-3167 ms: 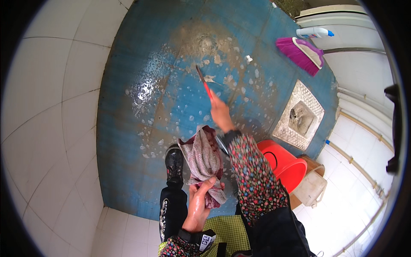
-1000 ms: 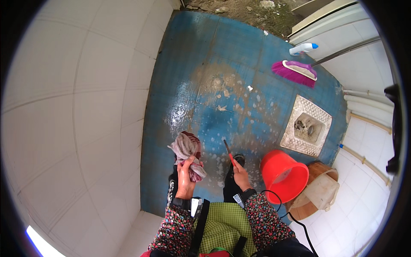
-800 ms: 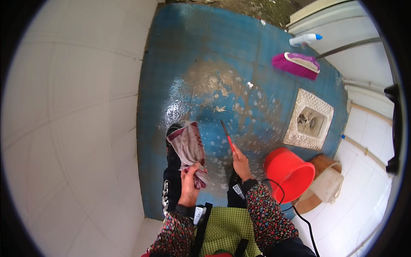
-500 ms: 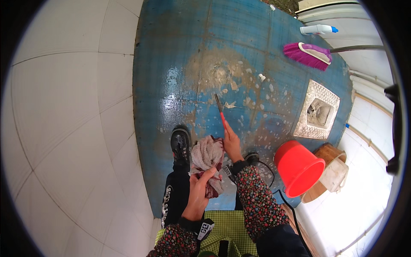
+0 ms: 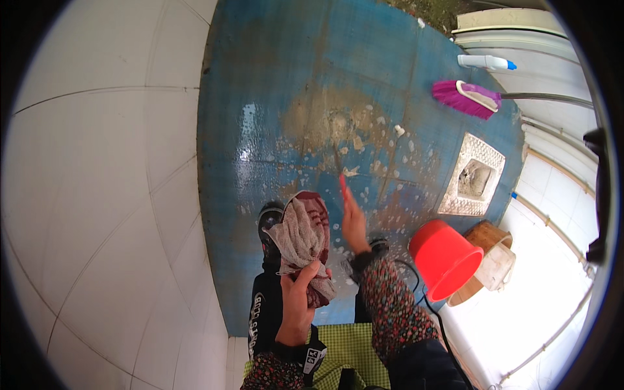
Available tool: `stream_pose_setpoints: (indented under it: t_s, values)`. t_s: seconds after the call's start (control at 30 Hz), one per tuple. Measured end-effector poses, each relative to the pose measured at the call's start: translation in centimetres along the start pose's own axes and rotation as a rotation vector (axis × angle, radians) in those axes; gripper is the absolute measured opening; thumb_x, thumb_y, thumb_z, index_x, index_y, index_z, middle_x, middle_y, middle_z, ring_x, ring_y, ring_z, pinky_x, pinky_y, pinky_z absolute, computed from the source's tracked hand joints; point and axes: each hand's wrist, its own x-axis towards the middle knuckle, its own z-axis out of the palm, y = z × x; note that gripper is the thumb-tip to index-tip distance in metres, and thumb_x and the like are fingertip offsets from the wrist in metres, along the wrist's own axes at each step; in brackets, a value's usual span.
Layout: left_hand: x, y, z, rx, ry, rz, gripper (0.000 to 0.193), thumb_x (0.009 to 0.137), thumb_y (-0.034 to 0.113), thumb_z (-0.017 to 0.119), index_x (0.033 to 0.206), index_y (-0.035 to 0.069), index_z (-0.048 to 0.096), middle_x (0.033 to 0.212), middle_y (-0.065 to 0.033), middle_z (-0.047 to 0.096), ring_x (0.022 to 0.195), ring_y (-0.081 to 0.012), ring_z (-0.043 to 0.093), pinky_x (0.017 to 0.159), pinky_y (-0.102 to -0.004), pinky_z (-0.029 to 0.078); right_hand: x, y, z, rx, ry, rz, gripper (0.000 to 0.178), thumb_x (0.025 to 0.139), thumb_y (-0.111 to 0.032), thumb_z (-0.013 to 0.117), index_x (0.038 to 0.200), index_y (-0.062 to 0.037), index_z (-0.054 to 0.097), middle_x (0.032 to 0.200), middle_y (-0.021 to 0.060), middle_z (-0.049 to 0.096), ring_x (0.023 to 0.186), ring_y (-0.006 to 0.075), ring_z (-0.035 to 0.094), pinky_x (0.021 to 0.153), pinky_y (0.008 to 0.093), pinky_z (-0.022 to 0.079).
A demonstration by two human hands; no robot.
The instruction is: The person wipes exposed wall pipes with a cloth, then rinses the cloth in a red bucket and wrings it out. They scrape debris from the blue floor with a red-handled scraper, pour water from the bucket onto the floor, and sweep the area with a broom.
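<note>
My left hand [image 5: 298, 299] grips a crumpled grey and maroon cloth [image 5: 302, 235], which hangs over the fingers in front of my left shoe. To its right, and apart from it, my right hand [image 5: 353, 224] is closed around the red handle of a slim tool [image 5: 342, 184]. The tool's narrow dark blade points away from me, over the worn grey patch [image 5: 338, 123] of the blue floor. Motion smears the blade, and I cannot make out its exact kind.
On the right stand a red bucket [image 5: 444, 260] and a wooden tub [image 5: 480, 234] with a pale container [image 5: 495, 268]. A pan with a textured rim [image 5: 455, 203] is set into the floor. Beyond lie a purple broom [image 5: 455, 97] and a white bottle [image 5: 482, 62]. White tiles [image 5: 110, 162] wall the left.
The cloth has shifted slightly left and spread more open in my left hand. My right hand still holds the red-handled tool, whose blade has turned blurry. The view has shifted a little.
</note>
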Motion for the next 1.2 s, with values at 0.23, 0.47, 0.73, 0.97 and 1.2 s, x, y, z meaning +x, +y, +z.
stream_pose_setpoints:
  t_s: [0.23, 0.47, 0.73, 0.97, 1.2]
  values:
    - [-0.2, -1.2, 0.9, 0.109, 0.065, -0.021, 0.040, 0.088, 0.007, 0.061, 0.126, 0.000, 0.048, 0.109, -0.0120, 0.060, 0.085, -0.0216, 0.065, 0.071, -0.0373, 0.054, -0.6, 2.8, 0.3, 0.126, 0.064, -0.108, 0.040, 0.101, -0.015, 0.042, 0.138, -0.0028, 0.045, 0.127, 0.0210, 0.058, 0.120, 0.0283, 0.056, 0.095, 0.0343, 0.044]
    - [-0.5, -1.9, 1.4, 0.138, 0.016, 0.060, 0.037, 0.087, 0.008, 0.061, 0.122, 0.000, 0.052, 0.104, -0.0110, 0.062, 0.084, -0.0204, 0.065, 0.071, -0.0357, 0.054, 5.5, 0.4, 0.7, 0.049, 0.037, -0.107, 0.041, 0.101, -0.019, 0.039, 0.140, -0.0079, 0.043, 0.125, 0.0240, 0.056, 0.110, 0.0392, 0.057, 0.085, 0.0353, 0.048]
    - [0.2, -2.0, 0.9, 0.116, -0.005, -0.022, 0.050, 0.087, 0.000, 0.062, 0.134, 0.004, 0.045, 0.121, -0.0113, 0.058, 0.097, -0.0209, 0.063, 0.075, -0.0380, 0.056, 1.0, 1.2, -0.8, 0.022, -0.010, -0.054, 0.041, 0.100, -0.017, 0.042, 0.140, -0.0088, 0.045, 0.130, 0.0207, 0.055, 0.124, 0.0332, 0.051, 0.099, 0.0357, 0.042]
    - [-0.3, -2.2, 1.5, 0.216, 0.087, 0.011, 0.034, 0.088, 0.009, 0.061, 0.119, -0.001, 0.053, 0.099, -0.0109, 0.064, 0.080, -0.0211, 0.065, 0.068, -0.0346, 0.053, 1.0, 5.3, 0.5, 0.119, -0.084, 0.093, 0.043, 0.101, -0.021, 0.039, 0.142, -0.0076, 0.041, 0.131, 0.0204, 0.055, 0.123, 0.0320, 0.053, 0.096, 0.0335, 0.043]
    - [-0.4, -2.2, 1.7, 0.199, 0.010, 0.067, 0.030, 0.088, 0.008, 0.060, 0.116, -0.001, 0.055, 0.101, -0.0116, 0.064, 0.082, -0.0210, 0.065, 0.067, -0.0344, 0.053, -1.0, 1.8, -0.5, -0.079, -0.238, 0.023, 0.046, 0.100, -0.019, 0.040, 0.145, -0.0156, 0.038, 0.119, 0.0244, 0.059, 0.107, 0.0423, 0.058, 0.089, 0.0421, 0.046]
